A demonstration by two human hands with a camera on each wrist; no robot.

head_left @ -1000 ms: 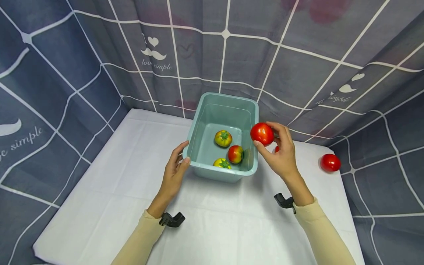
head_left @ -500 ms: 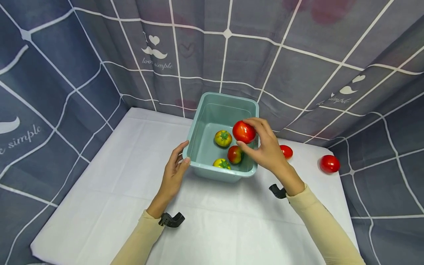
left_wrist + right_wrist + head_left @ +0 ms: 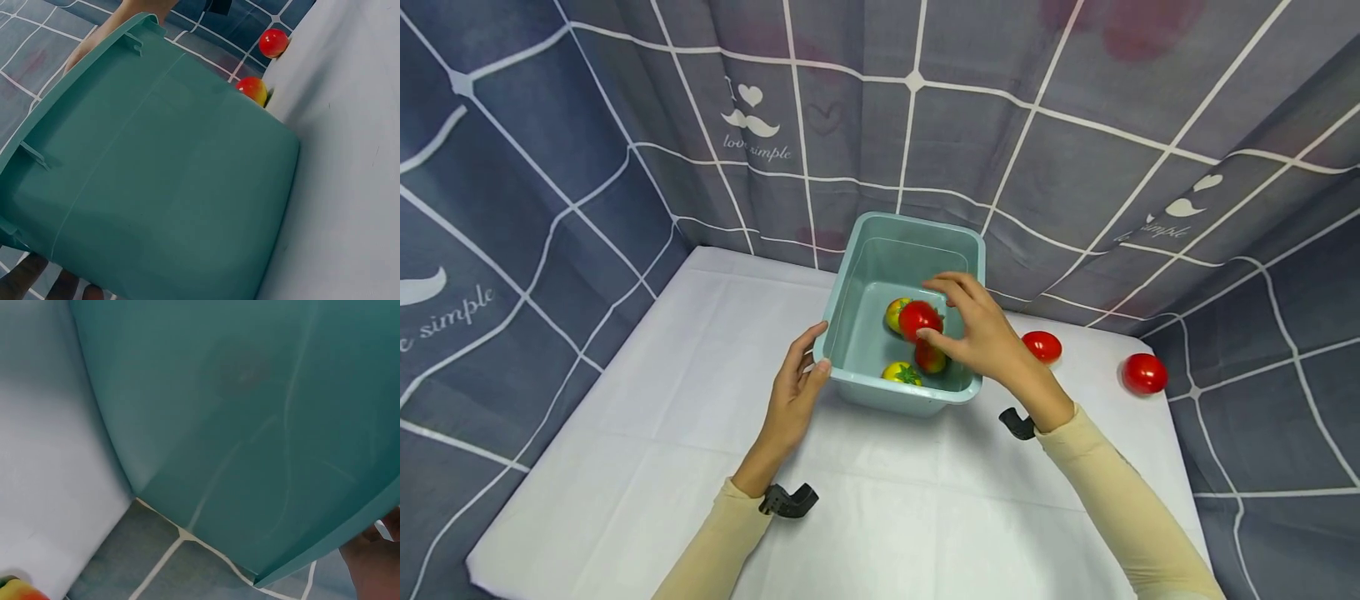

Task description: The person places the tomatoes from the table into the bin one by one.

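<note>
My left hand grips the left rim of a teal plastic bin, thumb on the near side; its fingertips show at the bottom of the left wrist view. Over the bin's right side is my right hand, fingers spread. A red tomato sits just below the fingers, with a gap under the upper fingertips; whether the thumb touches it cannot be seen. Around it in the bin lie a green-yellow tomato, a red-green one and a yellow-green one. The bin wall mostly hides them from both wrist cameras.
Two red tomatoes lie on the white tabletop right of the bin: one beside the right forearm, the other tomato near the right edge. A grey checked curtain hangs behind and at the sides.
My right hand has carried the red tomato leftward from beside the rim into the bin and lowered it, and its fingers have come away from the top. My left hand has stayed on the rim.
</note>
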